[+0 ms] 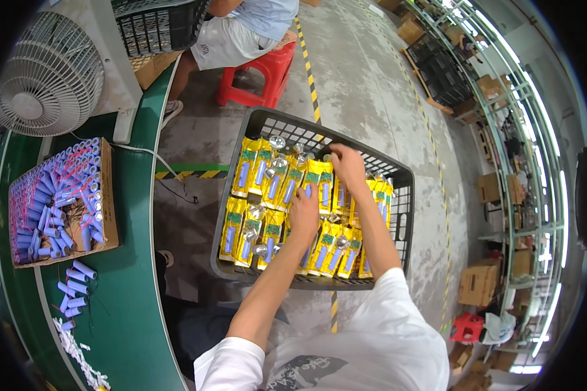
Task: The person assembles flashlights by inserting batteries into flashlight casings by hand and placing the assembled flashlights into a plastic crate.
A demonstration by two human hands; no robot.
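Note:
A black plastic basket (379,159) in front of me holds two rows of flat yellow units, each with a green circuit board and a purple battery cell. Several carry round silver reflectors (277,142). My left hand (304,212) reaches into the middle of the basket, its fingers closed at the purple cell of one yellow unit (319,171). Close to the far rim, my right hand (349,167) has its fingers curled together beside the top end of that unit. What lies between the right fingertips is too small to tell.
To the left runs a green workbench (134,280) with a cardboard box (111,195) of purple battery cells (42,195), loose cells (78,287) and a grey fan (45,78). Beyond, a person sits on a red stool (257,81). Shelves with cartons (479,285) stand right.

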